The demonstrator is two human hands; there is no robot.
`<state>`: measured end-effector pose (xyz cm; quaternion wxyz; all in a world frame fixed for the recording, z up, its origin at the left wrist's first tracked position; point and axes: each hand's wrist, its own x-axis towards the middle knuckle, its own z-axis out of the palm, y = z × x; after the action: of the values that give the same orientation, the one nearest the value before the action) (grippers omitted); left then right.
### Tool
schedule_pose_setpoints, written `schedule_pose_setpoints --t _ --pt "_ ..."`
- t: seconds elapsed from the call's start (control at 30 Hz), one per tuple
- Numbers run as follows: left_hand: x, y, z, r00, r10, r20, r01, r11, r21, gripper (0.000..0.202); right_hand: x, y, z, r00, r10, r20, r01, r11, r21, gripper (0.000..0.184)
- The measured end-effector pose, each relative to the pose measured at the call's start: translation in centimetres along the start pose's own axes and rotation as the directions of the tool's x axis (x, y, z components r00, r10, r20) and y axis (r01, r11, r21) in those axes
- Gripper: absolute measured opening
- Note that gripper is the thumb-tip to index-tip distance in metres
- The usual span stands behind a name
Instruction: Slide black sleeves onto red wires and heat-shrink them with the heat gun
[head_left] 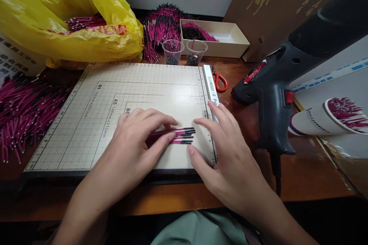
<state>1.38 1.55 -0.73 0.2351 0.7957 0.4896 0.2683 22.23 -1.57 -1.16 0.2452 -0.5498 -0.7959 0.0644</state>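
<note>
Several short magenta wires with black sleeved ends [184,134] lie side by side on a cream paper-cutter board [149,76], their black ends pointing right. My left hand [140,134] is curled over them, thumb and index finger on either side of the bundle, and its palm hides their left ends. Just right of the black tips, my right hand [224,145] is open, with thumb and index finger apart and no wire between them. Its other fingers reach over the board's white rail [211,84].
Wire piles sit left [34,111] and behind [163,23], near a yellow bag [94,46]. Two clear cups [173,50] and a cardboard tray [227,48] stand behind the board. Rightward are red-handled scissors [220,83], a heat gun [273,103] and a tilted paper cup [312,118].
</note>
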Motion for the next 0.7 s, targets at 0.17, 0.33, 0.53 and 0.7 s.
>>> schedule_pose_setpoints --t 0.17,0.33,0.53,0.7 --pt "-0.07 0.02 -0.16 1.0 -0.011 0.028 0.011 1.0 0.002 0.009 -0.13 0.06 -0.11 1.0 0.002 0.016 -0.003 1.0 0.013 0.038" --pt "-0.08 0.14 -0.37 0.999 -0.02 0.05 0.02 1.0 -0.007 0.011 -0.19 0.05 -0.26 0.999 0.004 0.039 -0.005 0.999 0.036 0.038" --pt "-0.11 0.27 -0.41 0.998 -0.02 0.054 0.02 1.0 0.005 0.014 -0.25 -0.04 -0.16 0.999 0.023 0.038 -0.025 0.999 0.044 0.038" --pt "-0.17 0.28 -0.51 0.998 -0.014 0.065 0.013 1.0 0.014 0.015 -0.17 0.02 -0.2 0.999 0.012 0.042 -0.013 0.999 0.029 0.037"
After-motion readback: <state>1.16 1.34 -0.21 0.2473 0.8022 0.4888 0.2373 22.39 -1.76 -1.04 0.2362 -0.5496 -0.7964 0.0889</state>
